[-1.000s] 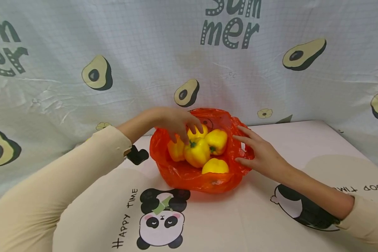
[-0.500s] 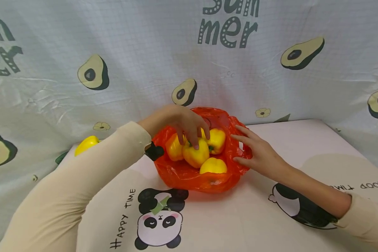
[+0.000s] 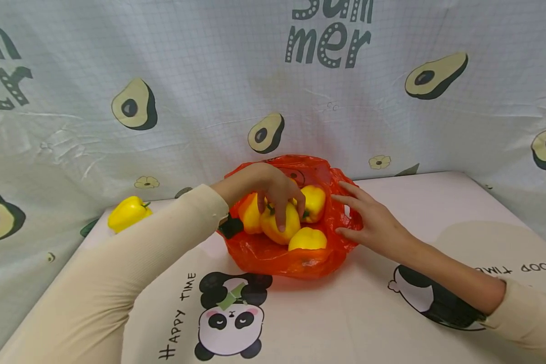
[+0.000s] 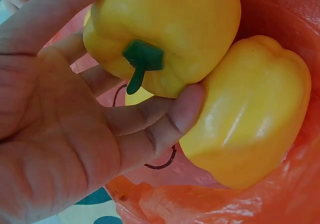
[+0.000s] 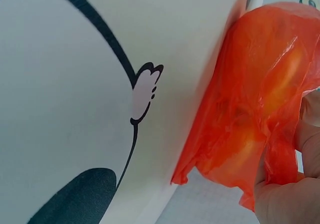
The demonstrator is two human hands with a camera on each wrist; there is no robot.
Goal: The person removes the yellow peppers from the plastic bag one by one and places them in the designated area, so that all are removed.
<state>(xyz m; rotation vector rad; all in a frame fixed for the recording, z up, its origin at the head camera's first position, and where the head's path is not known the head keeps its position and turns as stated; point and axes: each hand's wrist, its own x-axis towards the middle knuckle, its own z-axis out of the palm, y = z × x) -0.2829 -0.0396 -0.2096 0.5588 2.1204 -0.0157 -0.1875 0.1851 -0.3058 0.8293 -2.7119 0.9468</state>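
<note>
Here, your left hand [image 3: 275,189] grasps a yellow pepper [image 4: 165,23] inside the red bag [image 3: 296,265].
More peppers [image 3: 315,202] lie around the held one; your right hand [image 3: 377,217] spreads its fingers at the bag's right rim, and whether they pinch the plastic cannot be told. A lone pepper [image 3: 127,213] rests on the table [image 3: 309,323] beyond your left sleeve [image 3: 132,268], well apart from the bag.

From above, the red plastic bag [image 3: 296,265] admits my left grip [image 3: 277,192], but close-packed yellow bell peppers [image 3: 314,202] crowd it and my right grip [image 3: 377,217] blocks the right side.
</note>
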